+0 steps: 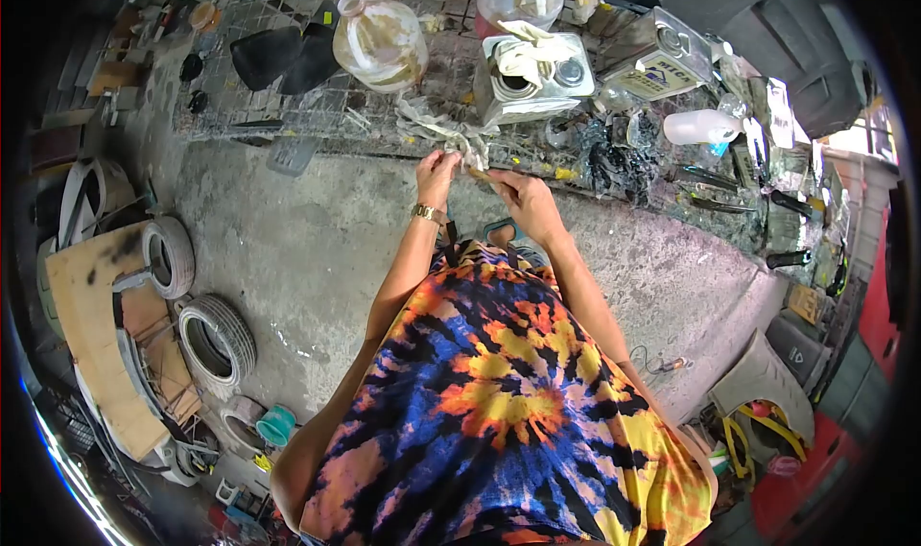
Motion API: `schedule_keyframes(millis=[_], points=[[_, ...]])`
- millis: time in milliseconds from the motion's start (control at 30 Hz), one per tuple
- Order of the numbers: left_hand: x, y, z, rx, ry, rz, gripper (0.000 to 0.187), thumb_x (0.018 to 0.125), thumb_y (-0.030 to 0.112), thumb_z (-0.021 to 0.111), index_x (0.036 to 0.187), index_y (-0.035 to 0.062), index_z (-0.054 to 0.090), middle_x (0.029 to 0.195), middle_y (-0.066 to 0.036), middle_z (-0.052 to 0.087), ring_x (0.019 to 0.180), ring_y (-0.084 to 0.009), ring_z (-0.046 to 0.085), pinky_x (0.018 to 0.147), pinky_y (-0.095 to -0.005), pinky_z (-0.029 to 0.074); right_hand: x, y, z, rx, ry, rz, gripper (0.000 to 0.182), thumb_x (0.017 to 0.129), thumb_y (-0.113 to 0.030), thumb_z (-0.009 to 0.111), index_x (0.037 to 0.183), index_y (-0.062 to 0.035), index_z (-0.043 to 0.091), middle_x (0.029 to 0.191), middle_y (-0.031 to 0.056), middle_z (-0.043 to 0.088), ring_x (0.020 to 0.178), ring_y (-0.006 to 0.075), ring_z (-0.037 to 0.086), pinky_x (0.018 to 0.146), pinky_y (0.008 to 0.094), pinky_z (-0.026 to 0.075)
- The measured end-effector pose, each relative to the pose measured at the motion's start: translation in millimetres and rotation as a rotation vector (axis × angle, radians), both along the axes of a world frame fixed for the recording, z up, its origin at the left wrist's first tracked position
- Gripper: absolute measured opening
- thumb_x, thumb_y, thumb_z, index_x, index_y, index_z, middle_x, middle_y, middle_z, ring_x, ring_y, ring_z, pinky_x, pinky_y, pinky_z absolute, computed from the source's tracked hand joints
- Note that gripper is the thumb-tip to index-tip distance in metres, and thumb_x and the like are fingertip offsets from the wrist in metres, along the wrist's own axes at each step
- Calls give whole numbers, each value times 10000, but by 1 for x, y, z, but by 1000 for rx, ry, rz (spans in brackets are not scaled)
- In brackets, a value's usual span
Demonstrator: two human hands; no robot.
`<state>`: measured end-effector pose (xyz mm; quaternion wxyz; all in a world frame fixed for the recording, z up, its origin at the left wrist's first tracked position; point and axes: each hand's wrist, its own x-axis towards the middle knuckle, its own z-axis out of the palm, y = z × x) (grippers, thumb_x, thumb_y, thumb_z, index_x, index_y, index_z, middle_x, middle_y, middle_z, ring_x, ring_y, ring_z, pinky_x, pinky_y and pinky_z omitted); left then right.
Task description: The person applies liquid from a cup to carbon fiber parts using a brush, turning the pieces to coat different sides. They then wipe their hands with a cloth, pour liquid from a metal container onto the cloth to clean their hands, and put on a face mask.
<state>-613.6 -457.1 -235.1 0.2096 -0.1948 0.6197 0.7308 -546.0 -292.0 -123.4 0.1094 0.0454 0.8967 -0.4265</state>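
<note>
**Head view: both hands working a dirty rag at the edge of the cluttered surface**

Head camera looks down past a tie-dye shirt to two bare hands raised at the near edge of the surface [317, 129]. The left hand [436, 174], with a gold watch at the wrist, pinches a stained rag [443, 129] that trails away over the mesh top. The right hand [523, 201] is closed around a small yellowish object just beside the rag; what it is cannot be told at this size. Both hands are closed, nearly touching each other.

Just beyond the rag stand a square metal can [533, 78] with cloth draped on it and a cloudy plastic jug [380, 42].

To wipe well, I judge it best to keep the rag bunched tight at the fingertips, turn the held piece against the cloth, and stay clear of the can.
</note>
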Motion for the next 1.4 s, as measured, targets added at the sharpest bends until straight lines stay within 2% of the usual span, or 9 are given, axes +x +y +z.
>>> schedule_keyframes(millis=[133, 267, 467, 633, 767, 967, 1200, 1300, 1400], points=[[-29, -56, 6, -179, 197, 139, 237, 835, 214, 634, 721, 35, 527, 636, 31, 462, 597, -58, 391, 539, -243, 351, 25, 41, 24, 13, 205, -260, 315, 797, 47, 530, 1072, -57, 641, 1013, 185, 639, 914, 337, 631, 773, 384, 496], [-42, -141, 20, -421, 301, -111, 257, 831, 217, 673, 753, 28, 517, 689, 12, 506, 631, -70, 434, 568, -263, 400, 27, 111, 11, 477, 269, -308, 286, 844, -39, 499, 1102, -67, 618, 989, 165, 642, 843, 368, 620, 746, 437, 502], [-53, -187, 59, -988, 559, -142, 255, 805, 227, 702, 922, 34, 583, 794, -92, 639, 735, -203, 620, 671, -326, 483, -33, 129, -43, 540, -266, -115, 316, 897, -188, 483, 1192, -75, 503, 1023, 203, 631, 961, 399, 584, 786, 478, 459], [-108, -191, 50, -1333, 748, -267, 245, 762, 154, 696, 917, 48, 539, 862, -129, 612, 803, -324, 609, 696, -424, 481, -37, 129, -88, 526, 27, -248, 198, 882, -176, 546, 1006, -86, 420, 843, 177, 648, 778, 400, 620, 641, 500, 466], [-141, -162, 24, -1315, 715, -464, 171, 785, 92, 630, 911, 50, 524, 903, -147, 604, 862, -355, 593, 722, -454, 474, -32, 128, -78, 546, 71, -310, 159, 909, -229, 519, 954, -77, 533, 896, 165, 641, 856, 375, 609, 702, 464, 474], [-148, -137, -58, -1128, 643, -777, 253, 825, 71, 488, 1061, 62, 580, 1000, -195, 624, 970, -382, 584, 820, -458, 470, -18, 130, -50, 497, -98, -546, 362, 894, -271, 566, 1223, -121, 559, 918, 163, 644, 848, 317, 619, 718, 407, 486], [-103, -106, 47, -910, 744, -506, 443, 795, 143, 613, 1221, 71, 516, 1150, -159, 596, 1045, -327, 579, 873, -405, 464, -48, 104, 59, 237, 521, -549, 288, 897, -53, 547, 1183, -40, 577, 894, 109, 594, 728, 155, 546, 680, 264, 459], [-94, -59, 100, -628, 858, -508, 458, 798, 146, 663, 1220, 40, 521, 1165, -121, 585, 1061, -243, 574, 867, -351, 460, -98, 86, 72, 426, 559, -244, 357, 826, -130, 618, 1174, -58, 588, 1115, 129, 577, 981, 324, 538, 854, 381, 443], [-104, -5, 131, -314, 910, -578, 394, 850, 186, 638, 1199, 35, 536, 1205, -119, 544, 1089, -256, 547, 872, -354, 460, -134, 92, 45, 628, 579, -170, 285, 800, -227, 636, 1042, -78, 628, 1145, 81, 554, 1063, 292, 495, 889, 428, 384]])
